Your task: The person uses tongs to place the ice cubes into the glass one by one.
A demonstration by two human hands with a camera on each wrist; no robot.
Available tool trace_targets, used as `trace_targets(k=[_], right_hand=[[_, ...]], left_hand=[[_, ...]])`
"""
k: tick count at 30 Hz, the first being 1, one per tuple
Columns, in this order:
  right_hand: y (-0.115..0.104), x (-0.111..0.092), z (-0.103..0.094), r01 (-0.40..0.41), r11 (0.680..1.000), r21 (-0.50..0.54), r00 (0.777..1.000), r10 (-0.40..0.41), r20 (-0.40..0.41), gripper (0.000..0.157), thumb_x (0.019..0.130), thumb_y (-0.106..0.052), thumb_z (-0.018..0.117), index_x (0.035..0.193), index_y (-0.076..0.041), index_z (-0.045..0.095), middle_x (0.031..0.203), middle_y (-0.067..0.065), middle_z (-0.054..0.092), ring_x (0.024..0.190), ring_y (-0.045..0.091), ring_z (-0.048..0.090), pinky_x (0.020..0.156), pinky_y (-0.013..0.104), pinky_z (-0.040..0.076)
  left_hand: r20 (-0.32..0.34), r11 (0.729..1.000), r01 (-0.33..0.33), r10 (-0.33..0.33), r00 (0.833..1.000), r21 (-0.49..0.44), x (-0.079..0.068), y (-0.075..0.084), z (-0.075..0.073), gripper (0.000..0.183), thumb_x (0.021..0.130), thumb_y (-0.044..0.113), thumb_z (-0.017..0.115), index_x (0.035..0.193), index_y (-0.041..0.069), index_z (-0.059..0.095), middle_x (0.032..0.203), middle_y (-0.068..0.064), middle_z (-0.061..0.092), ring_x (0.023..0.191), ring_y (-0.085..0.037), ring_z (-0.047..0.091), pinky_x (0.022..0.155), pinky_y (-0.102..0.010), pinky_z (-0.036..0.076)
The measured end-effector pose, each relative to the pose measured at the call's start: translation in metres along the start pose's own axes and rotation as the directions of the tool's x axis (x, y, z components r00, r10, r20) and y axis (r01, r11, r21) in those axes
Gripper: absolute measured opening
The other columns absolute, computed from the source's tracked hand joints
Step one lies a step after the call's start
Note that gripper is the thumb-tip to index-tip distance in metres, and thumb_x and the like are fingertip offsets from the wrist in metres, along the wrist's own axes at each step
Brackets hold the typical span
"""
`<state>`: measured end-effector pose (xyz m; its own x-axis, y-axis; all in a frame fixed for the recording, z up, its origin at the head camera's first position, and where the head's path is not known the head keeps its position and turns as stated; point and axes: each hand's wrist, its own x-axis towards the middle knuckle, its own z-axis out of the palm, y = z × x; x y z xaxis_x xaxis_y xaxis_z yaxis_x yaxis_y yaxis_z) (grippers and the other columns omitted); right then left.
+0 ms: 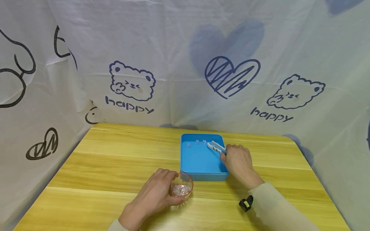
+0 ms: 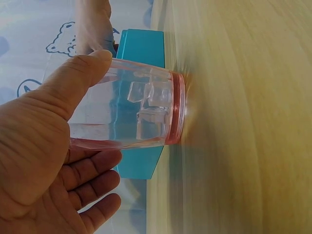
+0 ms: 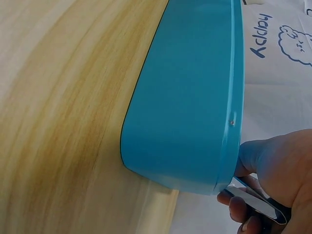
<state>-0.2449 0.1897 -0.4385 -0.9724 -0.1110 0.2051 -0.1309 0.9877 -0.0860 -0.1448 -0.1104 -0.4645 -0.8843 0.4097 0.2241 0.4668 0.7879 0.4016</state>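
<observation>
My left hand (image 1: 154,192) holds a clear cup with a pinkish rim and base (image 2: 126,134), its thumb on one side and fingers on the other. Several clear cubes (image 2: 158,95) lie at the bottom of the cup, which stands upright on the table. In my right hand (image 1: 239,162) is a pair of tongs (image 1: 217,148), gripped between thumb and fingers over the right side of a blue box (image 1: 199,164). The tongs' tips point left, close to the rightmost of three small clear cubes (image 1: 197,142) at the box's back. Whether the tips touch that cube is unclear.
The blue box sits just beyond the cup on a wood-grain table (image 1: 115,160). Behind the table hangs a white cloth (image 1: 179,106) with bear and heart drawings, and more cloth hangs at both sides. A black band (image 1: 245,203) is on the right wrist.
</observation>
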Motion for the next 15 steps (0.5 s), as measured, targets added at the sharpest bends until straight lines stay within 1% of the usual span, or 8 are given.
trace_targets(k=[8, 15], right_hand=[[0.0011, -0.0001, -0.0008, -0.015, 1.000, 0.004, 1.000, 0.015, 0.022, 0.027, 0.097, -0.026, 0.072, 0.083, -0.005, 0.063, 0.069, 0.006, 0.056, 0.067, 0.027, 0.051, 0.064, 0.042, 0.046], [0.0019, -0.0017, -0.0009, 0.010, 1.000, 0.009, 1.000, -0.010, 0.016, 0.028, 0.096, -0.025, 0.073, 0.078, -0.006, 0.062, 0.066, 0.005, 0.053, 0.063, 0.025, 0.049, 0.059, 0.037, 0.041]], left_hand=[[0.012, 1.000, 0.007, -0.007, 1.000, -0.008, 0.0009, -0.0005, 0.0005, 0.074, 0.076, 0.057, 0.090, 0.129, 0.010, 0.067, 0.122, -0.002, 0.070, 0.115, -0.020, 0.061, 0.102, -0.046, 0.056], [0.004, 1.000, -0.002, 0.002, 1.000, -0.005, -0.0002, -0.0012, 0.0004, 0.074, 0.077, 0.056, 0.090, 0.129, 0.010, 0.067, 0.122, -0.002, 0.070, 0.115, -0.020, 0.061, 0.102, -0.046, 0.056]])
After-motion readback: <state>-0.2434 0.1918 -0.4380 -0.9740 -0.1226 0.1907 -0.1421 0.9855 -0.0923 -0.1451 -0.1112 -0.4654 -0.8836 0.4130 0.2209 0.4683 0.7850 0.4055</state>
